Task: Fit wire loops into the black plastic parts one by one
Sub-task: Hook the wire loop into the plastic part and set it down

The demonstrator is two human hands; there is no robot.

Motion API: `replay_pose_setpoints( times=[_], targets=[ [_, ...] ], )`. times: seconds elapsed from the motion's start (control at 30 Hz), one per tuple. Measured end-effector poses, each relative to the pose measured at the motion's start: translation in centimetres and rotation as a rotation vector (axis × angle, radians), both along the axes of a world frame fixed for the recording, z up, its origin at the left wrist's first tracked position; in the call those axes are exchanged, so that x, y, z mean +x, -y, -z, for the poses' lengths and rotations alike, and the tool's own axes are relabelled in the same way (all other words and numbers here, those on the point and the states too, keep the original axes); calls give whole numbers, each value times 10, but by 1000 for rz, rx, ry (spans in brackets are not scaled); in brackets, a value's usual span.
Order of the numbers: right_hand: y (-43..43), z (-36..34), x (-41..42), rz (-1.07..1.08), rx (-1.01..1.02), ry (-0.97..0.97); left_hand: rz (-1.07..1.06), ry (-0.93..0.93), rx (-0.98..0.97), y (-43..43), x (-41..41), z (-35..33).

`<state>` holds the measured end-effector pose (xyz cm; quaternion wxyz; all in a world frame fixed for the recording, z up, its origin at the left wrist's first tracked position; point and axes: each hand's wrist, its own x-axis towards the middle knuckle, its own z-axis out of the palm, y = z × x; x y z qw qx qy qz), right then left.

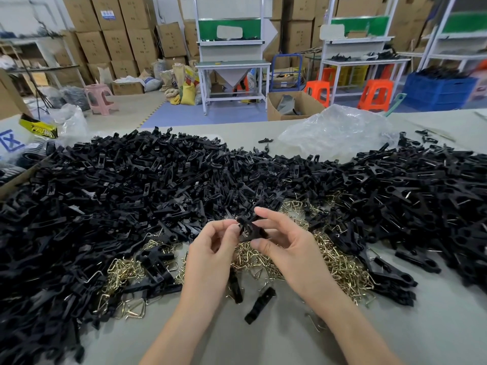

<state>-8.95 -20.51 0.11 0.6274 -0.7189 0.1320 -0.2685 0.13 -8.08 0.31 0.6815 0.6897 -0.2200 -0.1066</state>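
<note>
Both hands meet on one black plastic part (pixel 249 228), held up above the worktop (pixel 303 343). The left hand (pixel 210 248) has a fingertip grip on its left side, and the right hand (pixel 287 246) pinches it between thumb below and forefinger above. A bit of wire shows at the part, but its seating is unclear. Under the hands lies a heap of brass-coloured wire loops (pixel 340 262). A loose black piece (pixel 259 304) lies nearer the person. Piles of black parts (pixel 110 185) spread to both sides, with a crumpled clear bag (pixel 337 130) behind.

Black parts heap (pixel 105 193) — cropped left.
</note>
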Motion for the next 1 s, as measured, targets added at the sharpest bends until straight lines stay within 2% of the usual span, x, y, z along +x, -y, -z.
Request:
replay_pose_setpoints(
  times=[0.07, 0.2, 0.47, 0.73, 0.8, 1.0],
  targets=[
    [0, 2, -1, 38, -69, -9, -23, -47, -57, -3, 3, 0],
    [-1, 5, -2, 111, -186, -21, 20, -279, -206, -1, 4, -1],
    [1, 6, -2, 143, -289, 32, 117, -334, -111, 3, 2, 0],
    [2, 10, 0, 155, -407, 36, 162, -437, -117, 5, -1, 4],
    [3, 10, -1, 143, -407, 33, 205, -440, -104, 5, 0, 4],
    [3, 8, -1, -33, -230, -58, 412, -515, -65, -5, 10, -7]
  ],
)
